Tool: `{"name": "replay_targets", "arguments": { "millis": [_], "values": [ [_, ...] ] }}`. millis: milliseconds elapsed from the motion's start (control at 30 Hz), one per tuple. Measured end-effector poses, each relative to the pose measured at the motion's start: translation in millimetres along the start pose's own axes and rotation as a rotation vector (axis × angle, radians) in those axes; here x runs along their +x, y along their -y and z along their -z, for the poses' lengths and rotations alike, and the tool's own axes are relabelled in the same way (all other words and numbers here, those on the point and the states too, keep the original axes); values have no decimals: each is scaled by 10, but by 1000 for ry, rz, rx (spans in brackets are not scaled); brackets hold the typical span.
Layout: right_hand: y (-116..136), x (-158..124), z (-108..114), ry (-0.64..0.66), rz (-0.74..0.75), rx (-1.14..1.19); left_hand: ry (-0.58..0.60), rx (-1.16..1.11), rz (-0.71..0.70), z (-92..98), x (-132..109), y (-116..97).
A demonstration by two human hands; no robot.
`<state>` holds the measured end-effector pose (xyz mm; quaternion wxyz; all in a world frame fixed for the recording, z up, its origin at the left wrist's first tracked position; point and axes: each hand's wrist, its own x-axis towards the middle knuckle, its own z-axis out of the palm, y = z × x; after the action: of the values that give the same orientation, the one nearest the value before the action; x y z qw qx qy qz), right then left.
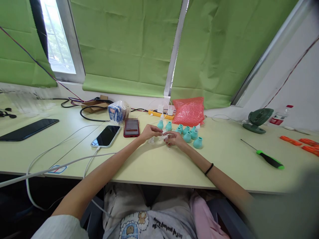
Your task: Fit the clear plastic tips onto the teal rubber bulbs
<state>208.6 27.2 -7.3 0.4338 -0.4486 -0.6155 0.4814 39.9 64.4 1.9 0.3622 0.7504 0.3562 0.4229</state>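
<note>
My left hand (149, 131) and my right hand (174, 138) meet at the middle of the pale green table (159, 166), fingers pinched together around a small clear plastic piece (159, 138) that is too small to name. Just behind and to the right of my hands stand several teal rubber bulbs (191, 134), some with white tips. The right wrist wears a black band (208, 169).
A phone on a white cable (106, 136) and a red-cased phone (131, 127) lie left of my hands. A dark tablet (27, 129) sits far left. Pink bubble wrap (189, 111), a green fan (258, 120), a green-handled screwdriver (267, 160) and orange tools (299, 143) lie to the right.
</note>
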Motion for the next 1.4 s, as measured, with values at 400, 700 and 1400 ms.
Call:
{"name": "replay_targets", "arguments": {
  "millis": [400, 700, 1400],
  "values": [
    [-75, 46, -10, -40, 24, -78, 24, 279, -107, -34, 5, 114],
    [-82, 51, 2, -54, -21, -63, 172, 259, -207, 18, 3, 8],
    [-9, 62, -63, -179, 97, -80, 40, 341, -246, -19, -13, -54]
  ]
}}
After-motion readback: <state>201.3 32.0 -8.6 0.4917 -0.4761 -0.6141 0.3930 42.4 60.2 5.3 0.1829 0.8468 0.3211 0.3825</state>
